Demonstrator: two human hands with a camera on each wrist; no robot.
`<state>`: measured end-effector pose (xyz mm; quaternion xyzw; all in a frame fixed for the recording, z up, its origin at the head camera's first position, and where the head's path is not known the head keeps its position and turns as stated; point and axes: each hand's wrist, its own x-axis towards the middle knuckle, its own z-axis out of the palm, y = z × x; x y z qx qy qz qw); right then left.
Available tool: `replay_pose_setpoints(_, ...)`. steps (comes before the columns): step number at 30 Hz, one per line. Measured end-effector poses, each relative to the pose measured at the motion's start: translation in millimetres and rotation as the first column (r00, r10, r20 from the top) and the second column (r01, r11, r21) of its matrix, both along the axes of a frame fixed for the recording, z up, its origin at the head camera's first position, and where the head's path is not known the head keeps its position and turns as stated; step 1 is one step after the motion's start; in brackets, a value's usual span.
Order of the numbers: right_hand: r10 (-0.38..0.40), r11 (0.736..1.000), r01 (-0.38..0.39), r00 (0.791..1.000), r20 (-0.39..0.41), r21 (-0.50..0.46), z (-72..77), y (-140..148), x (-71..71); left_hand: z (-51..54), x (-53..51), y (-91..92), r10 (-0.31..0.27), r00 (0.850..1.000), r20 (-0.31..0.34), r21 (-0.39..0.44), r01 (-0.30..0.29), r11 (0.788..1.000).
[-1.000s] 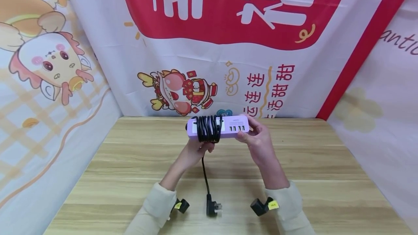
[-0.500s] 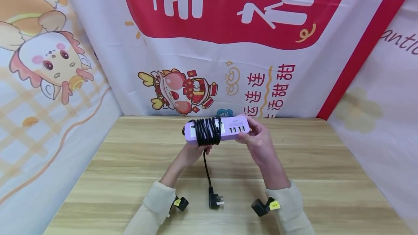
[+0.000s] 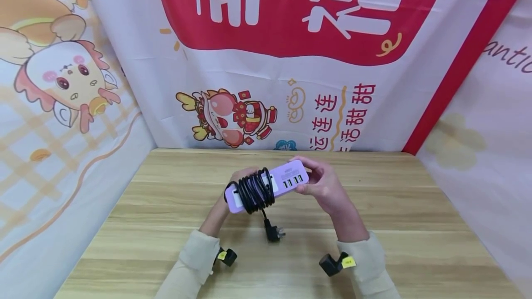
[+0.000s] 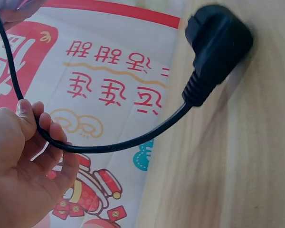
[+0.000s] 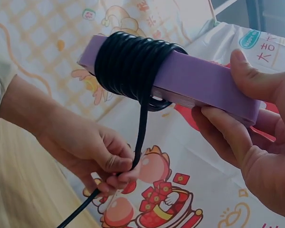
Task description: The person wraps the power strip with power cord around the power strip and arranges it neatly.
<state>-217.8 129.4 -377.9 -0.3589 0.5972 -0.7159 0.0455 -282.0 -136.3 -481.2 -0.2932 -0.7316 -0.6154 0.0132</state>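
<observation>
A lilac power strip is held off the table, its left end tilted lower in the head view. Black power cord is wound in several turns around its left half. My right hand grips the strip's right end between thumb and fingers, beside the USB ports. Partly hidden behind the strip, my left hand pinches the loose cord between thumb and fingers, below the coil in the right wrist view. The cord's free end carries a black plug, hanging below the strip in the head view.
A light wood-grain table lies beneath both hands. Printed cloth covers the back, with more cloth at both sides. Black wrist cameras sit at the sleeve cuffs.
The strip has come down and tilted, its left end swinging lower. My left hand has shifted left and up behind it. The plug has been drawn upward, closer to the strip.
</observation>
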Motion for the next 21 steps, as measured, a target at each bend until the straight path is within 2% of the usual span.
replay_pose_setpoints(1, 0.012, 1.0, -0.012, 1.0, 0.001, 0.007, -0.4, 0, -0.1, 14.8, 9.1, 3.6, 0.147, 0.985, -0.095, -0.129, -0.159, 0.979)
replay_pose_setpoints(2, 0.024, 1.0, -0.023, 1.0, -0.003, 0.019, -0.5, 0, 0.0, 24.4, 14.0, 5.0, 0.18, 0.967, -0.178, -0.203, -0.215, 0.955)
replay_pose_setpoints(3, 0.034, 0.999, -0.034, 0.999, -0.009, 0.035, -0.5, 0, -0.1, 31.4, 18.1, 5.3, 0.197, 0.948, -0.249, -0.226, -0.255, 0.94)
replay_pose_setpoints(5, 0.039, 0.996, -0.037, 0.999, -0.021, 0.078, -0.6, 0, -0.3, 38.3, 21.8, 5.0, 0.225, 0.939, -0.26, -0.236, -0.288, 0.928)
replay_pose_setpoints(8, 0.039, 0.987, -0.029, 0.998, -0.056, 0.161, -1.2, 0, -1.1, 43.9, 25.8, 4.2, 0.241, 0.905, -0.35, -0.226, -0.331, 0.916)
replay_pose_setpoints(11, 0.034, 0.969, -0.01, 0.995, -0.095, 0.247, -2.8, 0, -1.9, 45.7, 27.8, 3.1, 0.263, 0.884, -0.386, -0.229, -0.368, 0.901)
replay_pose_setpoints(14, 0.035, 0.945, 0.016, 0.988, -0.15, 0.326, -5.1, -1, -3.0, 48.4, 30.1, 2.2, 0.284, 0.886, -0.365, -0.241, -0.385, 0.891)
replay_pose_setpoints(18, 0.012, 0.904, 0.064, 0.985, -0.175, 0.423, -6.9, -5, -3.6, 52.6, 33.2, 0.6, 0.298, 0.896, -0.33, -0.25, -0.387, 0.888)
replay_pose_setpoints(21, -0.028, 0.878, 0.102, 0.986, -0.162, 0.468, -8.6, -7, -4.8, 55.6, 35.6, 0.6, 0.303, 0.89, -0.341, -0.265, -0.4, 0.877)
